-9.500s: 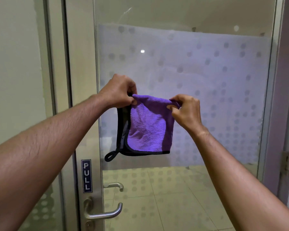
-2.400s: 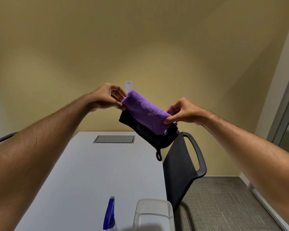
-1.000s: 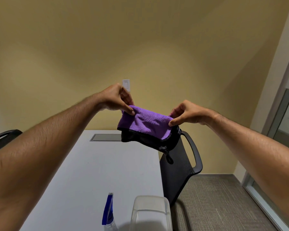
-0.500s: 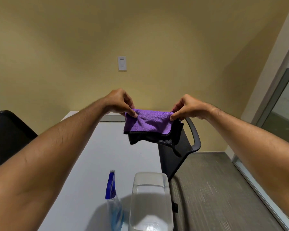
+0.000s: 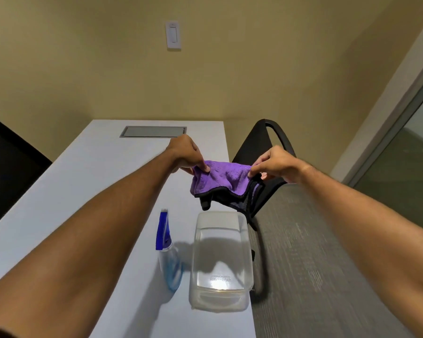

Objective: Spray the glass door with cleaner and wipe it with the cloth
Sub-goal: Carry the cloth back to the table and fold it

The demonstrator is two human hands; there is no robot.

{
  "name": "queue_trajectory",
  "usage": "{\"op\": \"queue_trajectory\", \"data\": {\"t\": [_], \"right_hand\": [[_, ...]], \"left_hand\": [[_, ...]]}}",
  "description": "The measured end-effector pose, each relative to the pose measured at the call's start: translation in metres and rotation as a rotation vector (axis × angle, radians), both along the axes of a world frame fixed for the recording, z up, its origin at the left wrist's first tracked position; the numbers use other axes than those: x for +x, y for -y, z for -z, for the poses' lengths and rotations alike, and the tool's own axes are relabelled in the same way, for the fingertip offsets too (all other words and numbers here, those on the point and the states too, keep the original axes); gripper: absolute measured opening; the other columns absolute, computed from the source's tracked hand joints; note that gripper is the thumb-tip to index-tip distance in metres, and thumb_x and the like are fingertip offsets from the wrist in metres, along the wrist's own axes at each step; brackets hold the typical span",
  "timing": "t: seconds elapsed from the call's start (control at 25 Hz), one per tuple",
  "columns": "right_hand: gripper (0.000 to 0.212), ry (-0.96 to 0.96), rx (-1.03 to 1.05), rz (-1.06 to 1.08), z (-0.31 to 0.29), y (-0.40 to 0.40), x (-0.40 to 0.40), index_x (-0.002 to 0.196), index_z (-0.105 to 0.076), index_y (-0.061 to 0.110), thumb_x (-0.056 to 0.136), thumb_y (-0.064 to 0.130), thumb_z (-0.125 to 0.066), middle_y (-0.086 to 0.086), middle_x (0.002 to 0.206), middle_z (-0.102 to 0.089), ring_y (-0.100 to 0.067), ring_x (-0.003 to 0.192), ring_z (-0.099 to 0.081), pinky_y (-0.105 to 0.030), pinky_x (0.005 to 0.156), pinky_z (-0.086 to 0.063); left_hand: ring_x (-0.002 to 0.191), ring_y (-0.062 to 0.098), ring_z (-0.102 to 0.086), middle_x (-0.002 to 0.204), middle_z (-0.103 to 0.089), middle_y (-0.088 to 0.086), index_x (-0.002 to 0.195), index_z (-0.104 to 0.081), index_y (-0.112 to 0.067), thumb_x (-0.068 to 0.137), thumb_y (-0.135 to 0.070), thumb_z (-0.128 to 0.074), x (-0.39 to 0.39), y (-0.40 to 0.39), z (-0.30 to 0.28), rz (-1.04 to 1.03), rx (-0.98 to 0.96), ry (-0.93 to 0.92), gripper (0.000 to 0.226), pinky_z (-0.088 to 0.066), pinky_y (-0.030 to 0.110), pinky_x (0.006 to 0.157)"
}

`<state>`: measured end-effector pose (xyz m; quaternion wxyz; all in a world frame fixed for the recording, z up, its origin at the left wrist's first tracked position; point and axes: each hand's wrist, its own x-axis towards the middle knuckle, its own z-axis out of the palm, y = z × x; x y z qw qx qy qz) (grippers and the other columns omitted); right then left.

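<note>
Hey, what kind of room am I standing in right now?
Probably a small office meeting room: a long white table with a built-in cable hatch, black office chairs beside it, and a glass partition on the right.

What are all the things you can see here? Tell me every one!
cloth: 1, purple with black edging, held in the air above the far end of the plastic container
spray bottle: 1, clear with blue trigger head, standing on the table left of the container
plastic container: 1, clear, on the table near its right edge
table: 1, white, centre left
cable hatch: 1, grey, set in the table's far end
chairs: 2, black, one on each side of the table
light switch: 1, white, on the yellow wall
carpet: grey, floor at right
glass panel: 1, framed, far right
hands: 2, left hand and right hand, each pinching a top corner of the cloth
</note>
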<state>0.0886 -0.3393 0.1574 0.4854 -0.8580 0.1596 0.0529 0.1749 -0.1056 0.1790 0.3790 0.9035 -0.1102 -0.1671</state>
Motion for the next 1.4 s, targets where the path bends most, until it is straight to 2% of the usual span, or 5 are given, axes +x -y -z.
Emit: {"op": "queue_trajectory", "data": {"t": [0.32, 0.56, 0.8, 0.96, 1.4], "right_hand": [[0.015, -0.164, 0.245, 0.214, 0.088, -0.014, 0.009, 0.085, -0.072, -0.009, 0.072, -0.003, -0.078, -0.022, 0.088, -0.073, -0.027, 0.072, -0.075, -0.03, 0.06, -0.06], [0.017, -0.208, 0.308, 0.323, 0.135, -0.014, 0.008, 0.089, -0.068, -0.012, 0.074, -0.008, -0.073, -0.022, 0.088, -0.07, -0.023, 0.061, -0.073, -0.024, 0.049, -0.055], [0.01, -0.178, -0.026, 0.165, 0.173, -0.009, 0.012, 0.072, -0.073, -0.004, 0.071, 0.002, -0.08, -0.018, 0.076, -0.073, -0.023, 0.069, -0.074, -0.036, 0.064, -0.063], [0.007, -0.126, -0.267, 0.002, 0.184, -0.013, 0.011, 0.07, -0.076, 0.01, 0.072, 0.012, -0.083, -0.004, 0.068, -0.072, -0.008, 0.064, -0.071, -0.027, 0.064, -0.061], [0.011, -0.047, -0.424, -0.006, 0.209, -0.021, 0.011, 0.083, -0.077, 0.011, 0.073, 0.015, -0.081, -0.003, 0.08, -0.07, -0.015, 0.077, -0.067, -0.034, 0.068, -0.062]], "left_hand": [[0.062, 0.026, -0.074, 0.073, -0.074, 0.013, 0.08, -0.071, 0.001, 0.048, -0.018, -0.097, -0.001, 0.019, 0.08, -0.22, 0.01, -0.138, 0.045, -0.062, 0.039, 0.072], [0.069, 0.027, -0.074, 0.078, -0.074, 0.013, 0.085, -0.069, -0.002, 0.054, -0.023, -0.095, -0.007, 0.037, 0.132, -0.268, 0.045, -0.214, 0.046, -0.061, 0.04, 0.076], [0.083, 0.024, -0.071, 0.089, -0.073, 0.009, 0.091, -0.068, -0.004, 0.06, -0.037, -0.091, -0.004, 0.038, 0.16, -0.167, 0.279, -0.141, 0.05, -0.058, 0.032, 0.078], [0.092, 0.025, -0.067, 0.095, -0.072, 0.011, 0.097, -0.07, -0.003, 0.063, -0.037, -0.089, -0.002, 0.033, 0.171, -0.062, 0.372, -0.074, 0.051, -0.054, 0.032, 0.076], [0.083, 0.025, -0.067, 0.084, -0.07, 0.01, 0.082, -0.072, -0.004, 0.06, -0.026, -0.092, 0.001, 0.025, 0.202, 0.013, 0.397, -0.036, 0.038, -0.057, 0.035, 0.077]]}}
